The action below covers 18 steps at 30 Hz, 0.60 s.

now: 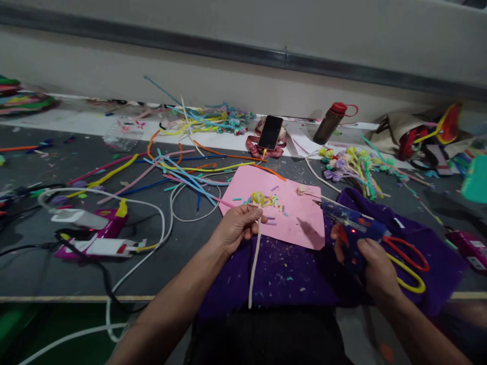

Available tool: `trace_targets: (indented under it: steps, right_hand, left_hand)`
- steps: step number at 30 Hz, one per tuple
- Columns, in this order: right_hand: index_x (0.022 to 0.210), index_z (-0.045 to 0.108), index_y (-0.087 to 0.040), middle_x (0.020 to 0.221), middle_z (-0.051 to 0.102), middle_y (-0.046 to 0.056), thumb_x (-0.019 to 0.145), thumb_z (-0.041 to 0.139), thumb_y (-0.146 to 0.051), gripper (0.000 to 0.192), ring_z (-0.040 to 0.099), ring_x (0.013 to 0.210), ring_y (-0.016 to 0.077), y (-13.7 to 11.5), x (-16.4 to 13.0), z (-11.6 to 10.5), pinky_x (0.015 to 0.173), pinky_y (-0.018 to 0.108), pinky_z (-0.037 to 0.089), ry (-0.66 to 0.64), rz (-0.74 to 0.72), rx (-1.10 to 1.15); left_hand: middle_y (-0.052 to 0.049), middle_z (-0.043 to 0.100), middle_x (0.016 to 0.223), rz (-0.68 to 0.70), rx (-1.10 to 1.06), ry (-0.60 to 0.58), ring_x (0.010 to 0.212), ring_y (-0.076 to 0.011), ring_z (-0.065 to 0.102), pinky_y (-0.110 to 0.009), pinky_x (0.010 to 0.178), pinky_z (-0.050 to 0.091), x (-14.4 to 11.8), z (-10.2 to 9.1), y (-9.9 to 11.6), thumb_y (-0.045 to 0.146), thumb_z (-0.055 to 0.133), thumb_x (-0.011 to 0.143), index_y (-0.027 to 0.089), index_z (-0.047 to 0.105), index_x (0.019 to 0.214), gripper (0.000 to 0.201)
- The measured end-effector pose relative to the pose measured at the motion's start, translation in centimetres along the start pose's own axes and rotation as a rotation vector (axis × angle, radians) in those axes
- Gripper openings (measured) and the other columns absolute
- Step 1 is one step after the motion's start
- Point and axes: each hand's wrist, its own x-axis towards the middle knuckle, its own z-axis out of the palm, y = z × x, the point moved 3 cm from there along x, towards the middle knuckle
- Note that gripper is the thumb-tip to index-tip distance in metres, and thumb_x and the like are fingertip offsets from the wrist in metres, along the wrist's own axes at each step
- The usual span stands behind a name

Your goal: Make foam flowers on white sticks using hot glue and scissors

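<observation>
The left hand (236, 229) pinches a white stem (254, 263), its yellow bud (257, 197) up; the right hand (371, 263) grips the glue gun (352, 225) — nozzle apparently well short. Keep fingers below the bud.

A phone (270, 132) is propped at the upper middle of the frame, with a brown bottle (329, 123) to its right. Scissors (408, 263) are seen lower right, loose colored sticks (178, 170) left of center.

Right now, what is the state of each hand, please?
Left hand: closed on a white stem with a yellow flower tip.
Right hand: closed on a blue glue gun.
</observation>
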Motion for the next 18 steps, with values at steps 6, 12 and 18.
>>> trace_targets:
  steps: [6, 12, 18]
  right_hand:
    - [0.094, 0.058, -0.018, 0.06, 0.058, 0.004, 0.083, 0.04, -0.044, 0.034, 0.049, 0.053, 0.0173, -2.7, -0.3, 4.6, 0.055, 0.031, 0.04, -0.197, -0.13, -0.05]
    - [0.085, 0.059, -0.018, 0.061, 0.056, 0.003, 0.085, 0.04, -0.039, 0.028, 0.051, 0.057, 0.017, -2.9, 0.7, 7.1, 0.061, 0.031, 0.041, -0.194, -0.23, -0.118]
    - [0.078, 0.058, -0.02, 0.061, 0.055, 0.002, 0.084, 0.041, -0.033, 0.022, 0.051, 0.057, 0.0163, -2.8, 0.8, 7.6, 0.059, 0.029, 0.041, -0.206, -0.268, -0.169]
  left_hand:
    - [0.0, 0.057, 0.048, -0.015, -0.018, -0.023, 0.033, -0.0026, 0.043, -0.01, 0.03, 0.029, 0.0, -0.1, -0.3, 0.033, 0.066, 0.071, 0.009, 0.061, 0.073, 0.025]
    - [0.0, 0.055, 0.049, 0.021, -0.036, -0.037, 0.034, -0.0023, 0.041, -0.01, 0.031, 0.029, -0.1, 0.0, -0.1, 0.034, 0.064, 0.072, 0.009, 0.061, 0.071, 0.024]
    - [0.0, 0.056, 0.048, 0.026, -0.021, -0.03, 0.031, -0.0015, 0.041, -0.011, 0.031, 0.027, -0.5, 0.2, 0.2, 0.035, 0.063, 0.073, 0.01, 0.06, 0.073, 0.025]
